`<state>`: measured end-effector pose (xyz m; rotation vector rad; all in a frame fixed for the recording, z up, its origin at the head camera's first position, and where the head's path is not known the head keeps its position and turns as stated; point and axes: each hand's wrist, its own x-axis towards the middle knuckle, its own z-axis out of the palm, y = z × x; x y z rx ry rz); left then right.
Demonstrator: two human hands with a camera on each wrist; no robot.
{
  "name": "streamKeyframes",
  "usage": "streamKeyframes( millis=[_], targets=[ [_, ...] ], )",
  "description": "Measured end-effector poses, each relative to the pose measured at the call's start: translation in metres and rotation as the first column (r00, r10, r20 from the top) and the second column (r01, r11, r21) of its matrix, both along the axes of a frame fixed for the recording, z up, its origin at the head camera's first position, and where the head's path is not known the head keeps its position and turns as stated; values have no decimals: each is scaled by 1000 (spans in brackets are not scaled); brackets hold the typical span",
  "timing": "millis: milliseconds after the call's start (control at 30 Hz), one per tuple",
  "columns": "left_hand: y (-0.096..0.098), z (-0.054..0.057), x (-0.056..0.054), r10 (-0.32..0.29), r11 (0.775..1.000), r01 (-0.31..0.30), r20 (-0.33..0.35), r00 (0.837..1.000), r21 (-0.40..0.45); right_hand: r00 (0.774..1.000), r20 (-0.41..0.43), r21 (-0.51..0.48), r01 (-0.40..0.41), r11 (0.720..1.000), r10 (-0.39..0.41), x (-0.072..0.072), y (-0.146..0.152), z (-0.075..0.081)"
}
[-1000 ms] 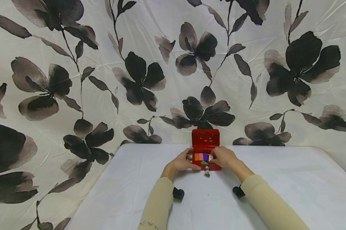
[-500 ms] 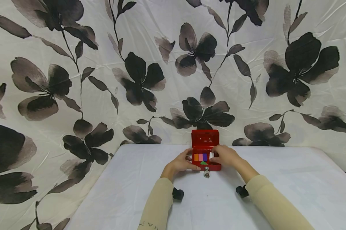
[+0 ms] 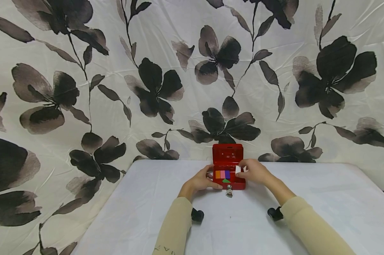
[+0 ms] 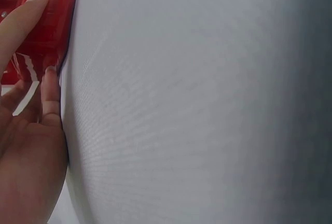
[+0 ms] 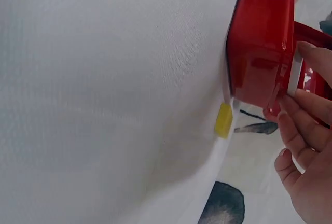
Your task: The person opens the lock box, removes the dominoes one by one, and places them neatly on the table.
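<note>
Head view, with both wrist views: two-handed work at a red box (image 3: 238, 186), its lid (image 3: 227, 150) raised. To do the step in hand well, the left hand (image 3: 200, 179) should act as a clamp, steadying the box while the other hand handles the white piece (image 3: 238, 169). The pinch is best kept light and square to the piece's flat faces, and any movement slow; a sideways slip could, in our judgement, scrape the rim or disturb the orange block (image 3: 217, 174), pink block (image 3: 222, 174) and purple block (image 3: 227, 174), set side by side, or the green piece (image 3: 226, 180) in front of them. The right hand (image 3: 255, 170) pinches the white piece between thumb and fingertips at the box's right end, to the right of the purple block and apart from it. In the right wrist view the piece shows as a narrow pale edge along the rim; whether it touches the red wall cannot be told. The left hand grips the box's left end, thumb against the front, fingers behind. A yellow piece (image 5: 223, 120) lies near the box's right end.
</note>
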<state>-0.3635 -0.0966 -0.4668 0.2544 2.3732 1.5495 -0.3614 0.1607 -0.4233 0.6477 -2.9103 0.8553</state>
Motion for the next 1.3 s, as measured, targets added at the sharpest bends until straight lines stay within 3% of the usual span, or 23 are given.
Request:
streamKeyframes(
  millis=[900,1300],
  targets=[
    [0,1,1,-21,1000,21,-5,1000,8,997,-70,-11,-26,1000,25,8,51,-2],
    [0,2,1,-13,1000,13,0,1000,6,999,-11,-13,-34,999,34,1,61,-10]
  ],
)
